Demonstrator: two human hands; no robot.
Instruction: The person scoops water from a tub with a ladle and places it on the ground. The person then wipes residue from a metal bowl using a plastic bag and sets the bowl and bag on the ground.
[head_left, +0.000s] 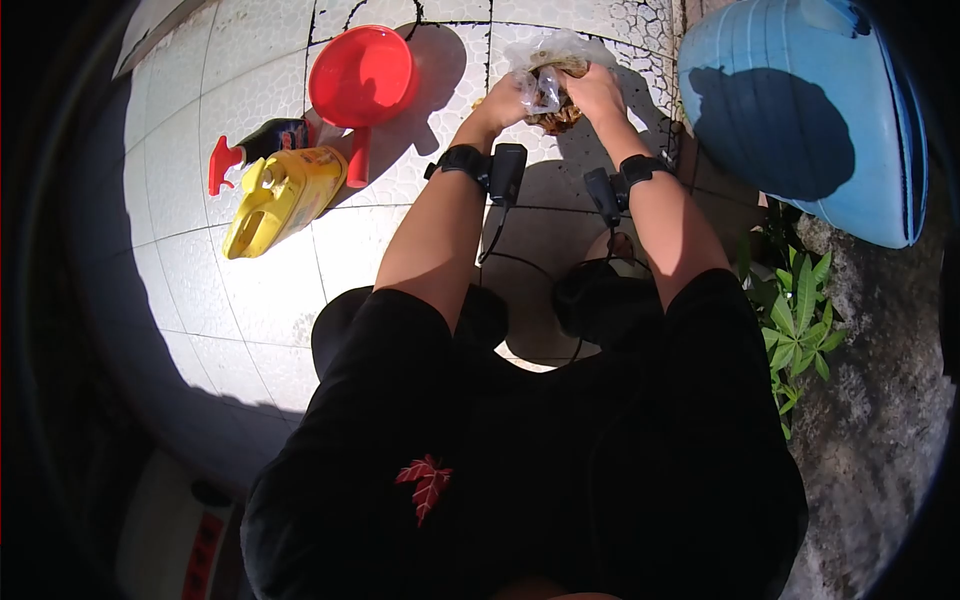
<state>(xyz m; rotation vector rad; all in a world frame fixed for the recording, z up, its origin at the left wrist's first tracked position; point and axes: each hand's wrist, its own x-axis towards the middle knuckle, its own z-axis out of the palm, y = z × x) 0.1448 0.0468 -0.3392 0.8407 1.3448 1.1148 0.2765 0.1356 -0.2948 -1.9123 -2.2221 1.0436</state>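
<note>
A clear plastic bag (565, 45) is held low over the tiled floor, in front of my feet. Brown, crumpled-looking contents (560, 122) show at its near side; what they are I cannot make out. My left hand (503, 104) grips the bag's left side with curled fingers. On the opposite side, my right hand (597, 93) is closed on the bag, its thumb towards the middle. The fingertips of both hands are partly hidden by the plastic.
Left of my hands lies a red plastic dipper (362, 78). Near it are a yellow jug (292, 195) and a dark spray bottle (275, 140) with a red trigger. A large blue barrel (800, 110) stands at the right, above a green plant (800, 315).
</note>
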